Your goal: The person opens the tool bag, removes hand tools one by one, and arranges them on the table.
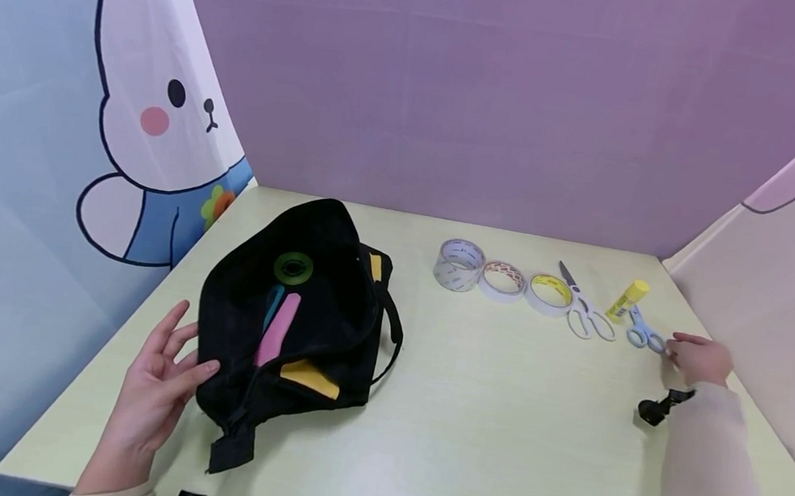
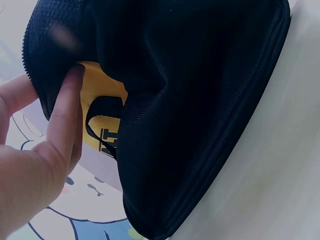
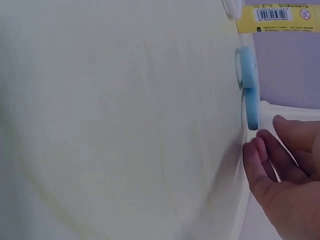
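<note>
A black bag (image 1: 336, 321) with yellow patches lies on the left, its zippered mouth gaping. Inside show a green tape roll (image 1: 280, 269), a pink long object (image 1: 279, 330) and a thin teal one (image 1: 273, 307). My left hand (image 1: 153, 391) pinches the bag's left edge between thumb and fingers; in the left wrist view the fingers lie along the zipper. Far right, my right hand (image 1: 702, 359) is beside light blue scissors (image 1: 639, 320). The right wrist view has its loosely bent fingertips just short of the blue handle (image 3: 252, 109), with nothing between them.
Left of the blue scissors stands a yellow glue stick (image 1: 626, 302). White-handled scissors (image 1: 579, 300), a tape roll with yellow core (image 1: 549, 304), a white tape roll (image 1: 502, 294) and a wide clear tape roll (image 1: 456, 278) line the table's back. Printed curtains (image 1: 450, 112) hang behind.
</note>
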### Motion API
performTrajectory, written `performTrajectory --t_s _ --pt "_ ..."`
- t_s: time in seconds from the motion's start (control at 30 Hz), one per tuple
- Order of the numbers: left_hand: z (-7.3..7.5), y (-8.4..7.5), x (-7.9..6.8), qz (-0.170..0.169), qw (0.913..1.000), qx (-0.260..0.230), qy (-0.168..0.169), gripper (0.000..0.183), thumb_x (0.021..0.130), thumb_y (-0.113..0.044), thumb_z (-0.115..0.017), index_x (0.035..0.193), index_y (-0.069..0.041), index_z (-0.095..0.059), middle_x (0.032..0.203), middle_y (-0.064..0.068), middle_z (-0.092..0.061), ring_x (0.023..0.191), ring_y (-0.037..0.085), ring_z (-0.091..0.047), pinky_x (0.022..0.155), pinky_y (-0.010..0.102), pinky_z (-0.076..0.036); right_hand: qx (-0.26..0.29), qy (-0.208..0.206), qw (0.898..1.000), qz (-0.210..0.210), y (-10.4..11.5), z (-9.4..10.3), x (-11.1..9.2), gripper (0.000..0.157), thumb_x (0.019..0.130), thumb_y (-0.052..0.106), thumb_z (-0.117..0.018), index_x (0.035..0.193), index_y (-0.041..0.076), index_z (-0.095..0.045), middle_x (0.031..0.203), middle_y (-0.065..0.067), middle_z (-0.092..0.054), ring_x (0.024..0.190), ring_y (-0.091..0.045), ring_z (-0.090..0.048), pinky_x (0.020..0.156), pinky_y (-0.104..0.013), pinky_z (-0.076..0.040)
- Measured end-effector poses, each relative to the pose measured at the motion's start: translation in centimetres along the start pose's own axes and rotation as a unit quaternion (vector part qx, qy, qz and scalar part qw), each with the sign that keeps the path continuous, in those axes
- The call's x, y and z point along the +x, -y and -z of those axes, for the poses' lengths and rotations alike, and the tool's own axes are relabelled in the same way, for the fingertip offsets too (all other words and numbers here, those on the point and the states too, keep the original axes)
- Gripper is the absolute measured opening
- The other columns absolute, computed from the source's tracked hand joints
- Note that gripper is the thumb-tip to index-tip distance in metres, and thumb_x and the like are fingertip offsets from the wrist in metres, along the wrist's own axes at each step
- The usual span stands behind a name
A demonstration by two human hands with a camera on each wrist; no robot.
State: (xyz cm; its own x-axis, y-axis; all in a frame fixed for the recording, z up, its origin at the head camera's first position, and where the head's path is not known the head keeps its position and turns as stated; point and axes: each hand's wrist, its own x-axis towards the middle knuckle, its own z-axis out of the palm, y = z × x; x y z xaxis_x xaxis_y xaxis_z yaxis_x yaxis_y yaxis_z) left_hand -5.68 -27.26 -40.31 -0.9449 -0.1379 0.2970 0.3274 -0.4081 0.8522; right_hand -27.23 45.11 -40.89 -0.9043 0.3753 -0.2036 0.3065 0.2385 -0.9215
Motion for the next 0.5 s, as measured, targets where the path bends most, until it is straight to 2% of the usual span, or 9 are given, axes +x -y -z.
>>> performTrajectory --t_s 0.07,0.13,0.23,0.3,0.4,0.5 --pt "0.0 0.0 0.1 0.002 1.0000 0.004 -0.002 0.084 0.089 0.028 -0.048 0.155 -0.018 -0.027 0.128 0.003 -0.055 0.101 0.016 -0.069 0.074 0.020 -0.057 0.037 -0.028 0.999 -0.004 0.2 0.0 -0.3 0.039 0.093 0.003 -0.059 0.065 0.029 -0.065 0.057 0.019 -0.059 0.052 0.001 -0.061 0.053 -0.015 -0.052" --pt "0.0 0.0 0.1 0.003 1.0000 0.004 -0.003 0.084 0.088 0.029 -0.047 0.155 -0.018 -0.026 0.128 0.002 -0.055 0.101 0.015 -0.068 0.072 0.019 -0.057 0.100 -0.069 0.993 -0.006 0.8 -0.5 -0.6 0.042 0.092 0.002 -0.061 0.062 0.031 -0.061 0.057 0.019 -0.058 0.050 0.001 -0.060 0.052 -0.013 -0.051" --pt "0.0 0.0 0.2 0.001 1.0000 0.003 -0.005 0.085 0.088 0.029 -0.047 0.155 -0.018 -0.026 0.128 0.003 -0.055 0.101 0.015 -0.068 0.070 0.019 -0.056 0.176 -0.126 0.976 0.005 2.1 -1.5 -1.0 0.038 0.089 -0.001 -0.062 0.065 0.027 -0.063 0.058 0.017 -0.058 0.048 0.000 -0.060 0.051 -0.011 -0.049" --pt "0.0 0.0 0.2 0.001 1.0000 0.002 -0.005 0.085 0.088 0.029 -0.047 0.155 -0.017 -0.026 0.128 0.003 -0.055 0.100 0.016 -0.068 0.071 0.019 -0.056 0.223 -0.157 0.962 0.021 3.1 -2.2 -1.2 0.035 0.087 -0.004 -0.062 0.067 0.024 -0.065 0.059 0.014 -0.060 0.048 0.000 -0.060 0.051 -0.011 -0.050" --pt "0.0 0.1 0.2 0.000 1.0000 -0.002 -0.003 0.085 0.088 0.030 -0.047 0.155 -0.017 -0.025 0.128 0.003 -0.055 0.100 0.016 -0.068 0.072 0.019 -0.056 0.273 -0.182 0.944 0.039 4.6 -3.0 -1.5 0.032 0.086 -0.007 -0.062 0.072 0.020 -0.067 0.067 0.011 -0.064 0.052 -0.001 -0.060 0.054 -0.011 -0.051" --pt "0.1 0.1 0.3 0.000 1.0000 -0.005 -0.002 0.085 0.088 0.030 -0.046 0.155 -0.017 -0.025 0.128 0.003 -0.056 0.100 0.016 -0.069 0.072 0.019 -0.057 0.302 -0.193 0.932 0.062 5.7 -3.9 -1.8 0.029 0.085 -0.008 -0.062 0.076 0.019 -0.069 0.074 0.009 -0.065 0.056 -0.002 -0.061 0.055 -0.012 -0.051"
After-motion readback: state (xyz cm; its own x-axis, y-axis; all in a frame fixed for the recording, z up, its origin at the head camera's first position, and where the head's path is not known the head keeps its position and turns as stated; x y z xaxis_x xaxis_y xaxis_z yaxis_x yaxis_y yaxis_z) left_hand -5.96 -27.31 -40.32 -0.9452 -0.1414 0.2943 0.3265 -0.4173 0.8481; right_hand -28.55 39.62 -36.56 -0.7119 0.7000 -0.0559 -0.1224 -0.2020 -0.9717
